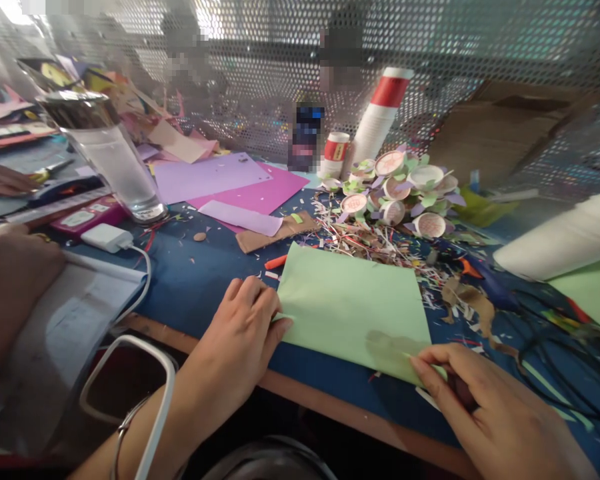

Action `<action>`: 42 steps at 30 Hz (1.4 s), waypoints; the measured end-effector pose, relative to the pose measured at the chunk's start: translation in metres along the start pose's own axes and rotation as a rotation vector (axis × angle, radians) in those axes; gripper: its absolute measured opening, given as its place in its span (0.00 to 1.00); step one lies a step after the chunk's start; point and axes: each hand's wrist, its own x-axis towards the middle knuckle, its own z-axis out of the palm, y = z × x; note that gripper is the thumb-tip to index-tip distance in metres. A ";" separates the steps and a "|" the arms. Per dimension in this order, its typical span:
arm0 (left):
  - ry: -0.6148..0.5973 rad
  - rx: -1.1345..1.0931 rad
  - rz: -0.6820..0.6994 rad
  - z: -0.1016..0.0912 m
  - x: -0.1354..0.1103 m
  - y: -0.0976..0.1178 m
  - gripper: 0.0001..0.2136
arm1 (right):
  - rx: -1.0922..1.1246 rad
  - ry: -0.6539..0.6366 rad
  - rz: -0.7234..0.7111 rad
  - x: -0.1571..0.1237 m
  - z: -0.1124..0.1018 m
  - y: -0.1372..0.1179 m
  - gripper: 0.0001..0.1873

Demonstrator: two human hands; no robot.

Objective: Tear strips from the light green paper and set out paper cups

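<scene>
A light green sheet of paper (350, 300) lies over the front part of the blue table, one edge toward me. My left hand (250, 320) pinches its left edge between thumb and curled fingers. At the near right corner, my right hand (460, 387) grips the paper between thumb and forefinger, and the edge there looks turned over. An orange stick-like piece (276, 261) pokes out beside the sheet's far left corner. Behind the sheet are paper shreds (350, 233) and a cluster of small paper cups with green and purple pieces (393, 190).
A glass of water (125, 167) stands at the left near a white charger (107, 237) with a cable. Purple sheets (215, 177) and a cardboard strip (280, 230) lie behind. Stacked paper cups (380, 117) lean by the perforated screen. Another person's hand (20, 267) rests at the left.
</scene>
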 end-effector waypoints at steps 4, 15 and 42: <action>0.000 0.007 0.000 0.001 -0.001 -0.001 0.07 | 0.006 -0.016 0.012 0.000 0.002 0.000 0.19; 0.049 -0.034 -0.043 0.002 -0.009 0.003 0.09 | 0.010 -0.010 0.013 0.001 0.001 0.000 0.19; -0.028 -0.103 -0.049 -0.010 -0.006 0.001 0.06 | 0.122 -0.018 0.103 0.001 -0.001 -0.001 0.19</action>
